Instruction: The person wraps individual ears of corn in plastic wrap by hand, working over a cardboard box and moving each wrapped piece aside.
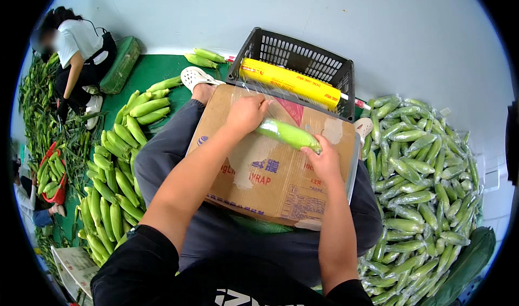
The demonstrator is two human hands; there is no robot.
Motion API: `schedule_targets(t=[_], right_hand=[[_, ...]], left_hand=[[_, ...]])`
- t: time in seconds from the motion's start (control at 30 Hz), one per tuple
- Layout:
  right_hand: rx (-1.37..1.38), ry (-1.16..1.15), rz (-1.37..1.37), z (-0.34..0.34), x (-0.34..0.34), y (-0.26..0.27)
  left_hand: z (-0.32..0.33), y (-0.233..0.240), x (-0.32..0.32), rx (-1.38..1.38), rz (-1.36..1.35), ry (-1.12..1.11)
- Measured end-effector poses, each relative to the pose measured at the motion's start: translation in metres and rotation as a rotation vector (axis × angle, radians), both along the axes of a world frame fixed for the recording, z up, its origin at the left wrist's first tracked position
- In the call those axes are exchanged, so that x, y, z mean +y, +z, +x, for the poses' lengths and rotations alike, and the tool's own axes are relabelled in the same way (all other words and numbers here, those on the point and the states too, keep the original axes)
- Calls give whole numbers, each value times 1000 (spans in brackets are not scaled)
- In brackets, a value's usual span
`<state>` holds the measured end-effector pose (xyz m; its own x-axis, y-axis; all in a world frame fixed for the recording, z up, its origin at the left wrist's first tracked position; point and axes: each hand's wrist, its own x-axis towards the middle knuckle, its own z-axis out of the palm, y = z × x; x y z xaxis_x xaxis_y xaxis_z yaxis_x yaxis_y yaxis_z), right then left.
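An ear of corn in green husk [287, 133], partly covered in clear film, lies slantwise over a flat cardboard box [239, 156] across my lap. My right hand [324, 156] grips its near right end between thumb and fingers. At the other end, my left hand [248, 113] has its fingers closed on clear cling film [243, 95]. The film stretches back toward a yellow-printed roll of cling wrap [290, 82], which rests across the front of a black plastic crate [344, 68]. How firmly the left fingers touch the corn is hidden.
Wrapped corn ears [417, 192] are heaped on my right. Unwrapped ears [111, 184] are piled on my left, by a white crate [77, 265]. Farther left, a person [81, 50] bends over loose husks, near a red basket [56, 192] of corn. Another person [28, 204] sits beyond.
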<state>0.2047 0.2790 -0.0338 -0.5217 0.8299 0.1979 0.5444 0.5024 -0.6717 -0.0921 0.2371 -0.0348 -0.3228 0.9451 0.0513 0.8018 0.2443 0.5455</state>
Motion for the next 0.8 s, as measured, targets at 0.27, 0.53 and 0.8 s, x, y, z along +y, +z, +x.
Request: schedule_targets(t=[0.27,0.53,0.8], right_hand=[[-404,193,-805,87,-46,30],[-178,390,290,-24,-90,61],[-531,885,395,-13,-146,63]], left_hand=[[99,27,-191,152,-144,-464],[69,58,-93,421,-463,-255],[41,7,-86,560,-235,-340]])
